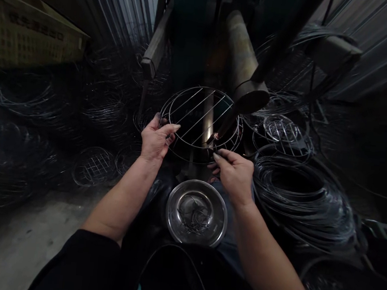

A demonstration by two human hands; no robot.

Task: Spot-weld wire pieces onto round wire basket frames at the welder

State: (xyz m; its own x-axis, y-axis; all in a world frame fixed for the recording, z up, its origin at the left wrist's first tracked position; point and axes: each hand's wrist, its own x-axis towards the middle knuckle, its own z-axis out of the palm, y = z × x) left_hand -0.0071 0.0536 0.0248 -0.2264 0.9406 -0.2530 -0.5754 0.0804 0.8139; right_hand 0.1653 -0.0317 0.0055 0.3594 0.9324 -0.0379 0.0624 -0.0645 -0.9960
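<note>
My left hand (157, 137) grips the left edge of a round wire rack (195, 118), its thumb lying over the rim. Parallel bars cross the rack's ring, and it is held roughly level beneath a thick metal cylinder (248, 73) of a machine. At the rack's near right edge, my right hand (233, 168) is closed in a pinch, its fingertips right beside a copper-coloured electrode tip (215, 138). What sits between those fingertips is too small and dark to make out. Below both hands, a shiny metal bowl (196, 212) in my lap holds short bent wire pieces (194, 214).
Coils of wire (296, 198) lie stacked on the right, with another wire rack (282, 129) behind them. Piles of wire rings (106, 107) and a gridded round rack (96, 166) are at left. A yellow crate (31, 34) stands at upper left, above concrete floor (35, 235).
</note>
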